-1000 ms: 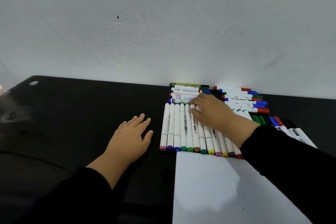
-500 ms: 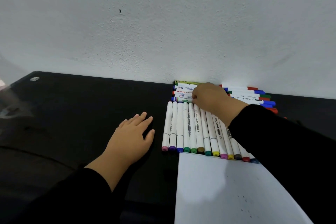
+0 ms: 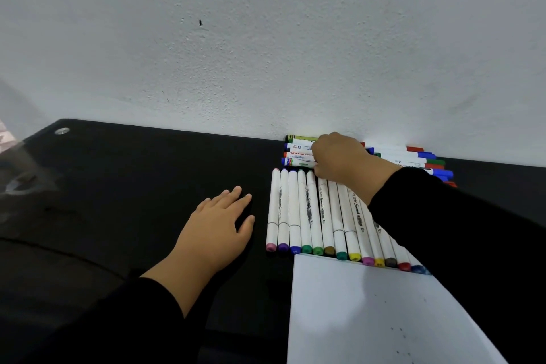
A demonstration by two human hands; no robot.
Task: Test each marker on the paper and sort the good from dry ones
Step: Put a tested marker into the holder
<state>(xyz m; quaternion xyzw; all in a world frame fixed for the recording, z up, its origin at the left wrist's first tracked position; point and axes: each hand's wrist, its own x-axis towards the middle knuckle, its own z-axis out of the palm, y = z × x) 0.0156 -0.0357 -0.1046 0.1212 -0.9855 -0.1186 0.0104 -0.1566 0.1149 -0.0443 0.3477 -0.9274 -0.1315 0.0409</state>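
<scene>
Beside marker row [image 3: 319,213], flat left hand [image 3: 218,227]

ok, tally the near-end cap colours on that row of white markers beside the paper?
pink caps: 2
purple cap: 1
blue caps: 2
green caps: 3
yellow caps: 2
brown or dark caps: 2
red cap: 1
Total: 13 in view

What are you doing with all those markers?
A person is about to test markers. The right hand reaches to the marker pile by the wall; its fingers are hidden, so a grip cannot be told. The left hand rests flat on the black table. A row of white markers lies beside it, above the paper.
</scene>
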